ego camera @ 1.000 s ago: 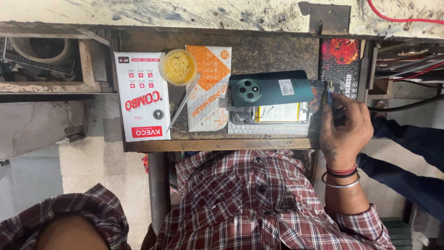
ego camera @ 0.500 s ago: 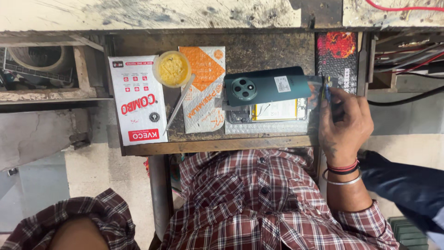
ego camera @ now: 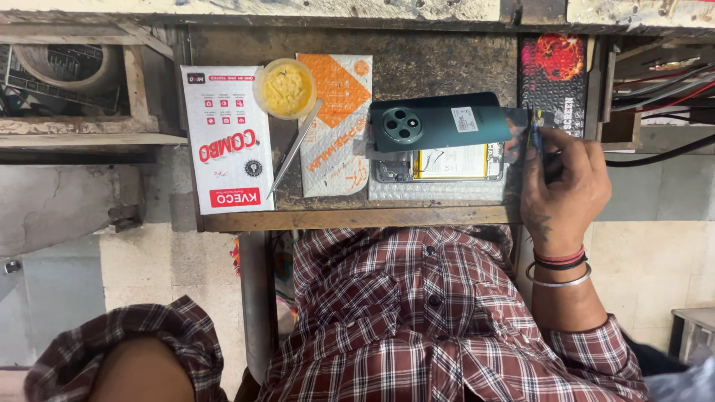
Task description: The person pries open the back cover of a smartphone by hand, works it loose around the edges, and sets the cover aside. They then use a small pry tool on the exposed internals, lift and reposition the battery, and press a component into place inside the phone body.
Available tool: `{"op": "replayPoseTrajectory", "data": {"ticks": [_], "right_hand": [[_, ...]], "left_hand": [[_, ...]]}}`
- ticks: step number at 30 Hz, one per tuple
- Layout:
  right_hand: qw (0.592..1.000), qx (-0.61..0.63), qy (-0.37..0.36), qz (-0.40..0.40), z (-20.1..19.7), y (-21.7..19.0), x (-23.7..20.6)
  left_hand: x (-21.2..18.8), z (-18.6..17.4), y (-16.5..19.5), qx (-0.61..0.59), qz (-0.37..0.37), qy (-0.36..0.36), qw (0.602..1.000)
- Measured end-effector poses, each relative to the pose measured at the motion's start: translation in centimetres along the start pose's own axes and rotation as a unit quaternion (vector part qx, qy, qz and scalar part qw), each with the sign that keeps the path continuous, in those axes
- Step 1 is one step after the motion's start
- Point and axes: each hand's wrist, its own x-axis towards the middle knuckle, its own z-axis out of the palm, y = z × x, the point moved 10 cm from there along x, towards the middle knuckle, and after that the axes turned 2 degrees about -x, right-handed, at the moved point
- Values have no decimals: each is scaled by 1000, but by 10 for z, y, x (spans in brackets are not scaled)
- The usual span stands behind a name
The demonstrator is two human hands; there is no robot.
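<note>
**A:** Phone back cover (ego camera: 439,120), dark teal, is sitting at about 12 o'clock from the person's chest, tilted over the opened phone body (ego camera: 447,165) so the yellowish battery is showing underneath. Guessing it's propped like that to keep the insides reachable.

**B:** Right hand (ego camera: 562,186) is hanging at 3 o'clock off the cover, grip closed narrow around a thin blue tool (ego camera: 535,138) touching the cover's right edge. Can't tell whether it's a pry pick or a driver, the tip is too small.

**A:** Left hand is not showing at all, just a plaid sleeve at 7 o'clock. Tweezers (ego camera: 296,147) are leaning against the yellow paste tub (ego camera: 285,88) at 10 o'clock, near but out of the way on the surface (ego camera: 357,218).

**B:** White box (ego camera: 227,141) and orange packet (ego camera: 335,119) are lying flat beside them. Red pack (ego camera: 557,74) at 1 o'clock is partly cut off by the hand.
</note>
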Motion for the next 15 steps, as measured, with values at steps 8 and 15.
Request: {"op": "replayPoseTrajectory", "data": {"ticks": [8, 15], "right_hand": [[1000, 11, -20, 2, -4, -5, 12], [990, 118, -58, 43, -14, -21, 5]], "left_hand": [[-12, 30, -104, 229, -170, -140, 948], [-61, 59, -222, 232, -265, -211, 912]]}}
